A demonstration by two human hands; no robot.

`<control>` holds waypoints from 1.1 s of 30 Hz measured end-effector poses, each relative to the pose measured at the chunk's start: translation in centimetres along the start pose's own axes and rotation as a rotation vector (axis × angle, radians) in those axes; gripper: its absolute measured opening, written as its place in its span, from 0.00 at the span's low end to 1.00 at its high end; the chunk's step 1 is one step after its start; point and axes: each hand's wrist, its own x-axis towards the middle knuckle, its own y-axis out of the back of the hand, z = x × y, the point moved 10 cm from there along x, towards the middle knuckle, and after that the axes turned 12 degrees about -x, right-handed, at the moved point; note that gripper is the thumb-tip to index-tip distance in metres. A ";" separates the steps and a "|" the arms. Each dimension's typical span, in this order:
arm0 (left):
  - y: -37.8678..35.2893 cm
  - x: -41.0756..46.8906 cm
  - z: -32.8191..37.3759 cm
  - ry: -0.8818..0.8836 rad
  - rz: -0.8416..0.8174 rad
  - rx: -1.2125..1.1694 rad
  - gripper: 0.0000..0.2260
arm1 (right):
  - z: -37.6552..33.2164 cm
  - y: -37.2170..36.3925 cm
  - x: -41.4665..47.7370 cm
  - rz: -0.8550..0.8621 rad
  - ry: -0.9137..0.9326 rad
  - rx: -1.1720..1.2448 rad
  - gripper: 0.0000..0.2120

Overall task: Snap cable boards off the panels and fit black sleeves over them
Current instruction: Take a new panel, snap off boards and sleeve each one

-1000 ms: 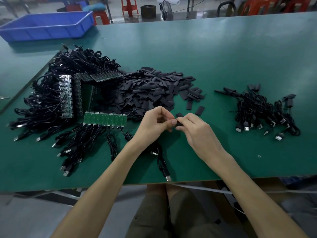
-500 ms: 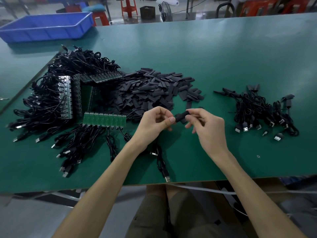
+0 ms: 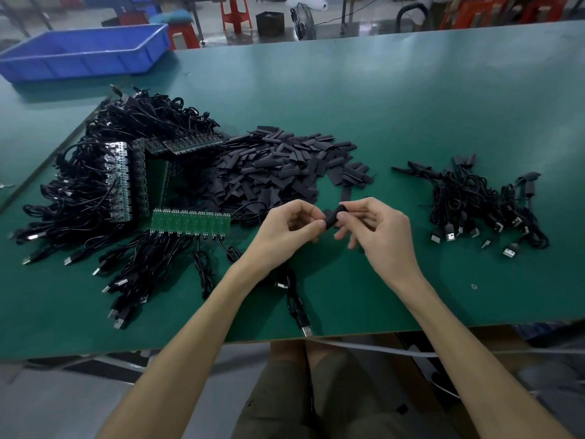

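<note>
left hand (image 3: 291, 226) pinches the lower end of the black sleeve (image 3: 334, 217), right hand (image 3: 376, 229) pinches its top, above the near edge of the table (image 3: 411, 106), midway. the board is hidden, inside i guess. i'd push straight along the cable (image 3: 296, 301), no twisting.

green table (image 3: 411, 90) | blue bin (image 3: 85, 52) | red stools (image 3: 235, 12) | fan (image 3: 304, 20)

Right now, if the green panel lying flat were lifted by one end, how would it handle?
The green panel looks flat and rigid, so it probably stays straight. Its attached cables would likely dangle and snag the cable heap beside it.
</note>
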 end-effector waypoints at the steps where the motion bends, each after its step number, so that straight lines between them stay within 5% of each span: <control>1: -0.2 0.0 0.0 0.002 -0.009 0.015 0.04 | 0.1 -0.1 0.0 -0.007 -0.008 0.009 0.06; 6: -0.6 0.2 0.6 -0.068 -0.026 0.193 0.06 | 0.0 -0.9 0.1 -0.073 -0.007 0.006 0.06; 13: 1.6 0.2 0.2 -0.035 0.143 -0.012 0.07 | 0.4 0.0 0.6 0.032 0.001 -0.243 0.13; 22: 1.2 -0.2 1.5 -0.114 0.116 0.039 0.07 | -0.1 -1.9 0.3 -0.109 0.054 -0.296 0.09; 27: 1.3 -0.2 2.5 -0.146 0.130 -0.043 0.08 | -1.0 -4.2 -0.6 -0.310 0.149 -0.279 0.21; 33: -0.6 1.3 3.7 -0.084 0.040 -0.206 0.11 | -0.4 -3.8 -0.1 -0.328 0.087 -0.135 0.12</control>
